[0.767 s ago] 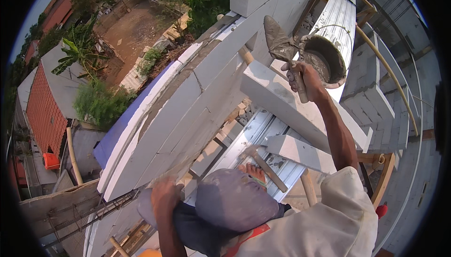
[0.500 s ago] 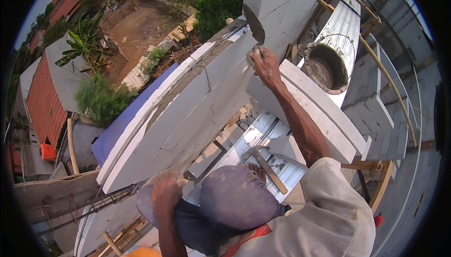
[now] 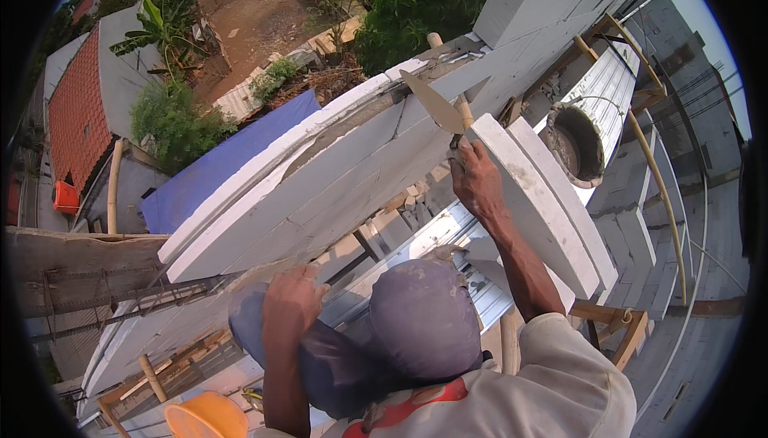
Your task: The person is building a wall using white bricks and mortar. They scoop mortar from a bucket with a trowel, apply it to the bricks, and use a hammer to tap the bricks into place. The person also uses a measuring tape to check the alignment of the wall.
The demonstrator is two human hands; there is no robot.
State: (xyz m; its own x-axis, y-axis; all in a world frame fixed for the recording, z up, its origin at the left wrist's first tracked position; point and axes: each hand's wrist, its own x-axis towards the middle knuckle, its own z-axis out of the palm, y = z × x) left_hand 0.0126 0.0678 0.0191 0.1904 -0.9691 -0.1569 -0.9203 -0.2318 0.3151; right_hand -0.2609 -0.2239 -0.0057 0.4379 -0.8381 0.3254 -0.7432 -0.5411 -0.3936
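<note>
Right hand (image 3: 478, 182) grips the trowel (image 3: 433, 103), blade at the block wall (image 3: 320, 190) upper centre. Left hand (image 3: 292, 304) rests on the wall, lower centre, closed on nothing. Best keep the blade flat.

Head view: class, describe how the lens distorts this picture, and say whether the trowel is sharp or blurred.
Head view: a black rim encircles the round fisheye picture; the white block wall bows in a curve; the trowel in the right hand is sharp; daylight is soft, without glare.

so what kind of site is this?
Likely an outdoor building site, high on a scaffold: a wall of white lightweight blocks, a steel pointed trowel in the right hand, a mortar-smeared round bucket.
</note>
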